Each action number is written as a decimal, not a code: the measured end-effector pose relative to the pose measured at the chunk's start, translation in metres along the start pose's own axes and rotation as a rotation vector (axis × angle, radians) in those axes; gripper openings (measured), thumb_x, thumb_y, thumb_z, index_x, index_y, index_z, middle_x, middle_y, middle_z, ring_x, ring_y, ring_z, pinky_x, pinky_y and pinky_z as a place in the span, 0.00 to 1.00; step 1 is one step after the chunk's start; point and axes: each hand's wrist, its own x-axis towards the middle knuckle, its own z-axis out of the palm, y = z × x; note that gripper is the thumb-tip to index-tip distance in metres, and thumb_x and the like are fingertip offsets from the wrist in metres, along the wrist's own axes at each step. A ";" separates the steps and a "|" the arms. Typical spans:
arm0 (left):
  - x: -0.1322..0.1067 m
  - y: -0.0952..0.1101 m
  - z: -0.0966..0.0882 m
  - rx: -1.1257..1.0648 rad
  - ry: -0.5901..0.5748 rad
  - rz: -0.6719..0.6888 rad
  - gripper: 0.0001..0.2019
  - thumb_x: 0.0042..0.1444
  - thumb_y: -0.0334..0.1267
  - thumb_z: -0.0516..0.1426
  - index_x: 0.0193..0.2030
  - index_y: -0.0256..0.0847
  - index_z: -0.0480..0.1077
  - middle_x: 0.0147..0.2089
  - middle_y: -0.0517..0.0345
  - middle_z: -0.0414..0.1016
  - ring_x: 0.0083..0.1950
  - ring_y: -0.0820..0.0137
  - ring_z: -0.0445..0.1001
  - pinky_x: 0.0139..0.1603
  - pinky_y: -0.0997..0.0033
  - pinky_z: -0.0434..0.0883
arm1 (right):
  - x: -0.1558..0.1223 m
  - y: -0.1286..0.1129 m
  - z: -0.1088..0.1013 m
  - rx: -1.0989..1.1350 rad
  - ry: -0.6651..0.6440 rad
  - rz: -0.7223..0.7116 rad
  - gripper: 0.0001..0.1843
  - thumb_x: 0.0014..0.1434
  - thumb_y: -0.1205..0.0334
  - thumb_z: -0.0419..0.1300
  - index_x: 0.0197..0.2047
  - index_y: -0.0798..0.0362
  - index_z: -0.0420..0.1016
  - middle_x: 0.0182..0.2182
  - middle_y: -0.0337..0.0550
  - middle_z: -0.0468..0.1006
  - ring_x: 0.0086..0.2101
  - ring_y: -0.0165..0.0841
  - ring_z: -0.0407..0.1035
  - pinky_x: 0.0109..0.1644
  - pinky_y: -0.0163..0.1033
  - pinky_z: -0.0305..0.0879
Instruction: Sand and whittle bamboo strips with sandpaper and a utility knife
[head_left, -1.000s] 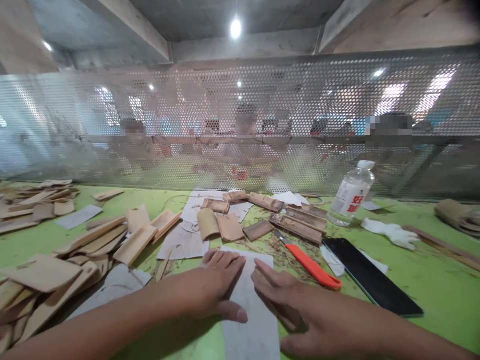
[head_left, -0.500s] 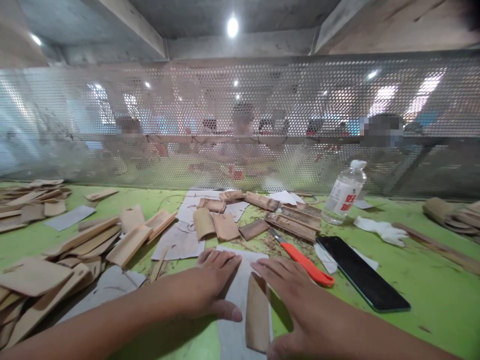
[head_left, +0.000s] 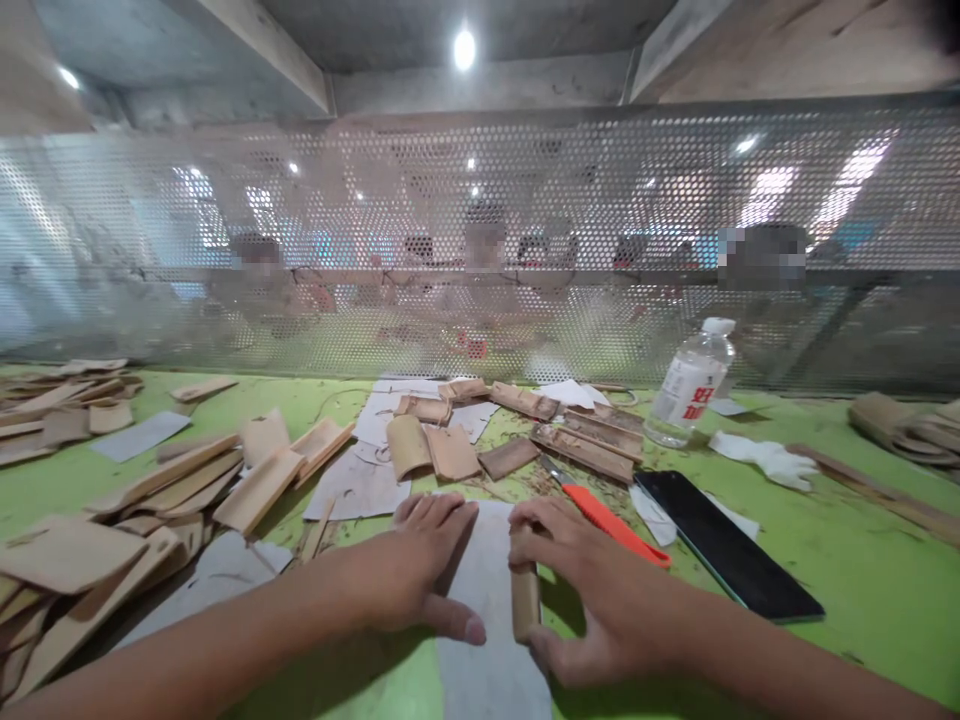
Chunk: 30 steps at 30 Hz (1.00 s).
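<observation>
And here's the R hand [head_left: 600, 580], part-curled round a short bamboo piece [head_left: 525, 605]: fingertips over its far end, thumb at the near end, so it's got hold of it lengthwise. L hand [head_left: 412, 565] is open w/ nothing in its grip, palm down, fingers long and close together along the L side of a pale paper strip [head_left: 491, 560], thumb spread out over the paper. Key bit: the piece sits btwn the two hands, hard by the strip's R edge, long axis running away from the person, approx in line w/ the strip; R hand's touching it, L hand's well apart, thumb tip the nearest part. Piece looks tipped on a long edge, tho can't tell if its underside is on the paper or just above. Containers: only one, a clear bottle [head_left: 690, 390] w/ white cap on, standing far R on the green surface [head_left: 885, 600]; can't tell how much liquid's in it. Nearer in, R side, an orange-handled knife [head_left: 611, 525] lies just past the R hand, blade end pointing away, then a dark phone [head_left: 724, 540]. Far L there's a big loose heap of bamboo pieces [head_left: 71, 550], not boxed, straight on the surface, and dead ahead, past the strip, a pair of curved pieces [head_left: 431, 450] side by side, partly over more paper [head_left: 356, 490].
</observation>
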 end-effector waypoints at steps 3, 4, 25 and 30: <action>-0.001 0.003 -0.002 -0.025 0.022 0.024 0.59 0.51 0.69 0.64 0.78 0.35 0.45 0.76 0.32 0.49 0.76 0.37 0.46 0.73 0.39 0.48 | 0.002 0.005 0.004 0.002 0.044 -0.085 0.21 0.44 0.60 0.70 0.44 0.51 0.77 0.51 0.51 0.73 0.52 0.48 0.65 0.58 0.53 0.65; -0.001 0.004 -0.002 -0.033 0.028 0.026 0.59 0.51 0.69 0.64 0.78 0.35 0.46 0.76 0.32 0.50 0.76 0.37 0.48 0.73 0.38 0.49 | 0.002 0.004 0.005 0.004 0.057 -0.103 0.20 0.43 0.61 0.70 0.42 0.52 0.77 0.48 0.49 0.74 0.50 0.47 0.65 0.56 0.52 0.65; -0.004 0.010 -0.016 0.079 -0.094 -0.001 0.60 0.52 0.70 0.62 0.79 0.35 0.43 0.78 0.34 0.46 0.78 0.40 0.44 0.74 0.39 0.49 | -0.003 -0.006 0.005 0.035 0.028 -0.181 0.11 0.47 0.64 0.68 0.36 0.50 0.74 0.41 0.45 0.76 0.46 0.43 0.64 0.53 0.50 0.66; -0.006 0.008 -0.016 0.105 -0.160 0.014 0.58 0.56 0.71 0.58 0.79 0.33 0.39 0.79 0.30 0.38 0.79 0.41 0.38 0.75 0.37 0.43 | -0.005 -0.012 0.006 0.046 0.001 -0.244 0.12 0.47 0.65 0.67 0.37 0.50 0.74 0.41 0.45 0.76 0.46 0.43 0.66 0.55 0.50 0.66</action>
